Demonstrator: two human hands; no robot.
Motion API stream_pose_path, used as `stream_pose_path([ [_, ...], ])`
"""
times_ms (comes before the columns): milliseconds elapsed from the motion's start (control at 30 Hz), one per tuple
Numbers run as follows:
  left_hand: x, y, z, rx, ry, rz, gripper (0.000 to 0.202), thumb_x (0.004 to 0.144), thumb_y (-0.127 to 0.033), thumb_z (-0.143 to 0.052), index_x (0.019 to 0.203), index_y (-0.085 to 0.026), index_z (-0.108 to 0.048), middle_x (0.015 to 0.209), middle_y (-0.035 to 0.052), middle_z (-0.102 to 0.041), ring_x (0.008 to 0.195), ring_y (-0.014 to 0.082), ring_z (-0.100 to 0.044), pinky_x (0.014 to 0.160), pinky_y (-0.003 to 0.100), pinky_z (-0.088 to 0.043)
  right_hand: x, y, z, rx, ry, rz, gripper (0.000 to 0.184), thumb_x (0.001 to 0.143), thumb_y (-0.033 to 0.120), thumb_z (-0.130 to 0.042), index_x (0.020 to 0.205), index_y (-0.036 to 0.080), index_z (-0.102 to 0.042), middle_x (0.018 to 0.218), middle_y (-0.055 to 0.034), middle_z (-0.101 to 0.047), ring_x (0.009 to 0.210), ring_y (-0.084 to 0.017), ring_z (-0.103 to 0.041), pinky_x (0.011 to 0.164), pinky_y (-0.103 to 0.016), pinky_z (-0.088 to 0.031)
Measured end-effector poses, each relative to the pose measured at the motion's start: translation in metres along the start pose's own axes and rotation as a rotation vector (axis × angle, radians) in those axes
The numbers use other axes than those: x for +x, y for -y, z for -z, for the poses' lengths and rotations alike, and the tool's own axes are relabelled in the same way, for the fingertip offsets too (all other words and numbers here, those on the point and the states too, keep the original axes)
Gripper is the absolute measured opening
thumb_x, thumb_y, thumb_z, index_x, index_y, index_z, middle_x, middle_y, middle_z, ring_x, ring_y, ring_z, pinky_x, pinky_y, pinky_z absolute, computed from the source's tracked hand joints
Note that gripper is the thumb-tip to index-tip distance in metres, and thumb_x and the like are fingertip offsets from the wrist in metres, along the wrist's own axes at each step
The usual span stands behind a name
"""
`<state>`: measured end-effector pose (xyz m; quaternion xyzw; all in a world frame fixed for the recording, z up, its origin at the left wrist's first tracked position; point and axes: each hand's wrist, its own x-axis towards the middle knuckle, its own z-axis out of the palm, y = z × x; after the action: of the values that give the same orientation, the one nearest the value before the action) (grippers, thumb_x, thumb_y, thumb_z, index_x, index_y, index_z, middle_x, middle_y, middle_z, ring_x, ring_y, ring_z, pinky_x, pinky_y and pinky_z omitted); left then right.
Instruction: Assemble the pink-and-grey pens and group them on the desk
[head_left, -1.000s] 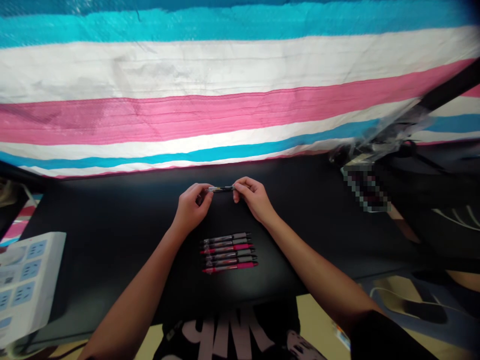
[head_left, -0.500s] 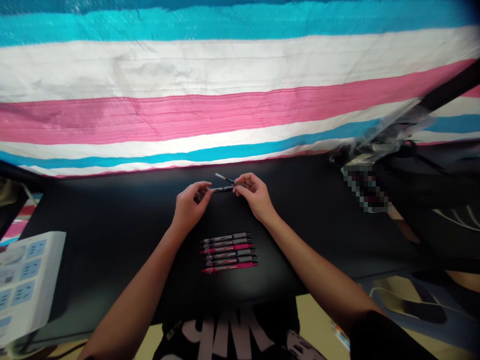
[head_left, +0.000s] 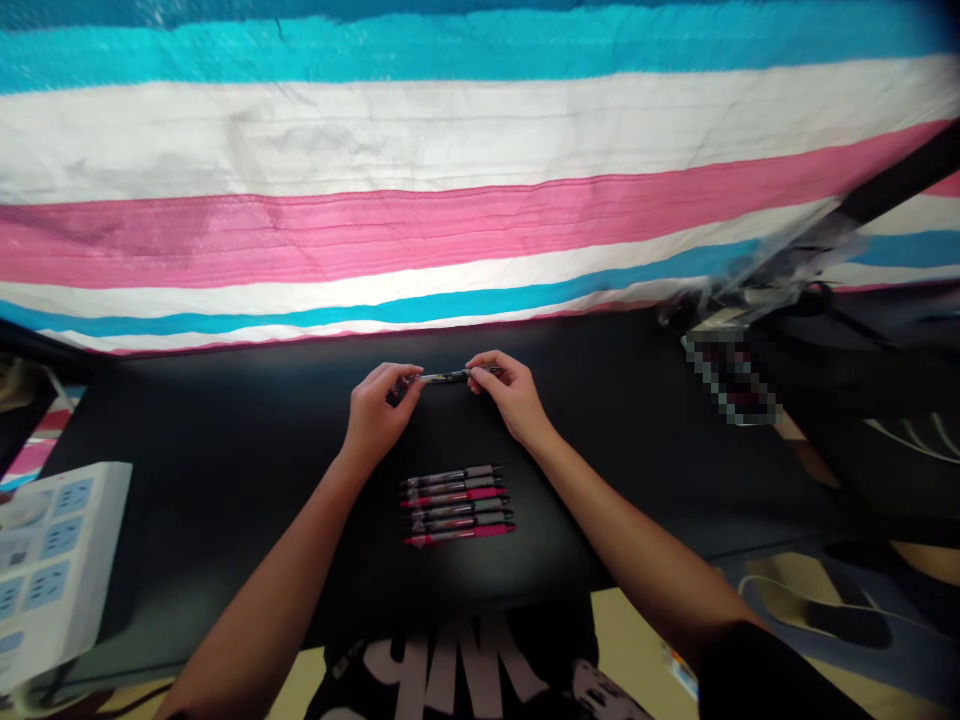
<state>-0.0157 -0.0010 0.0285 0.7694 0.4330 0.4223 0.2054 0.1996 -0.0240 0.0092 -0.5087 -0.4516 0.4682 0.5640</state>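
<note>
Between my hands, a clear-and-black pen (head_left: 446,377) lies level above the black table. My left hand (head_left: 381,405) is closed on its left end, thumb and fingertips pinching. At the other end my right hand (head_left: 512,395) pinches the dark grip part with thumb and forefinger; the fingers hide part of the pen. Closer to me, a row of pens (head_left: 457,505) lies side by side on the table, several with grey or black grips and others with pink-red ones.
The black tabletop (head_left: 247,430) meets a striped sheet (head_left: 450,240) at the back. A white power-socket box (head_left: 112,520) stands at the left. On the right are a clear plastic-wrapped bundle (head_left: 780,275) and a blurred-out item (head_left: 735,380).
The slim refill that stuck up from my right hand, above the pen barrel, no longer shows separately. My right hand has shifted slightly; my left hand stays nearly still.
</note>
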Motion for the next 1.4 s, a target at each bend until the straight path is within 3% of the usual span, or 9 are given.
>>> stream_pose_path([
  [367,-0.0012,0.0020,-0.0014,-0.015,0.008,-0.021,0.010,0.094,-0.021,-0.069,0.102,-0.019,-0.075,0.095,0.0043,-0.073,0.078,0.0143,-0.066,0.075,0.028,-0.055,0.0003,-0.0003,-0.0012,0.025,-0.005,-0.042,0.022,0.082,0.041,-0.075,0.088,0.020,-0.073,0.069,-0.0001,-0.069,0.065,-0.015,-0.063,0.068,-0.030,-0.053],
  [667,-0.0019,0.0044,0.0000,0.026,0.090,-0.054,0.012,0.096,-0.022,-0.065,0.102,-0.019,-0.075,0.095,0.0056,-0.074,0.083,0.0173,-0.070,0.077,0.030,-0.058,-0.0026,0.0000,-0.0015,-0.055,0.085,0.034,0.030,0.077,0.041,-0.081,0.096,0.022,-0.069,0.088,-0.0029,-0.072,0.075,-0.017,-0.067,0.072,-0.031,-0.055],
  [967,-0.0069,0.0038,-0.0038,0.024,0.196,-0.111,0.016,0.097,-0.022,-0.064,0.108,-0.021,-0.075,0.100,0.0069,-0.075,0.092,0.0199,-0.071,0.083,0.033,-0.058,-0.0064,-0.0034,-0.0044,-0.197,0.176,0.079,0.022,0.081,0.038,-0.078,0.094,0.021,-0.073,0.089,-0.0025,-0.072,0.067,-0.014,-0.059,0.068,-0.030,-0.049],
  [1100,-0.0069,0.0055,-0.0043,0.035,0.193,-0.113,0.016,0.096,-0.022,-0.065,0.108,-0.021,-0.075,0.100,0.0065,-0.075,0.092,0.0200,-0.072,0.083,0.033,-0.058,-0.0066,-0.0019,-0.0032,-0.274,0.189,0.079,0.025,0.080,0.040,-0.079,0.095,0.021,-0.073,0.084,-0.0018,-0.071,0.067,-0.015,-0.058,0.069,-0.031,-0.049],
  [1233,-0.0054,0.0064,-0.0029,0.045,0.176,-0.092,0.015,0.096,-0.021,-0.065,0.107,-0.020,-0.075,0.098,0.0063,-0.075,0.090,0.0201,-0.071,0.080,0.033,-0.058,-0.0058,-0.0007,-0.0015,-0.255,0.179,0.118,0.028,0.082,0.037,-0.075,0.105,0.023,-0.070,0.092,-0.0032,-0.071,0.072,-0.016,-0.061,0.072,-0.032,-0.052],
  [1400,-0.0049,0.0061,-0.0020,0.048,0.179,-0.072,0.015,0.096,-0.021,-0.064,0.106,-0.020,-0.076,0.098,0.0069,-0.075,0.090,0.0208,-0.071,0.081,0.033,-0.057,-0.0050,0.0024,0.0003,-0.312,0.159,0.186,0.015,0.087,0.035,-0.069,0.095,0.022,-0.069,0.086,-0.0023,-0.068,0.068,-0.016,-0.059,0.071,-0.032,-0.051],
])
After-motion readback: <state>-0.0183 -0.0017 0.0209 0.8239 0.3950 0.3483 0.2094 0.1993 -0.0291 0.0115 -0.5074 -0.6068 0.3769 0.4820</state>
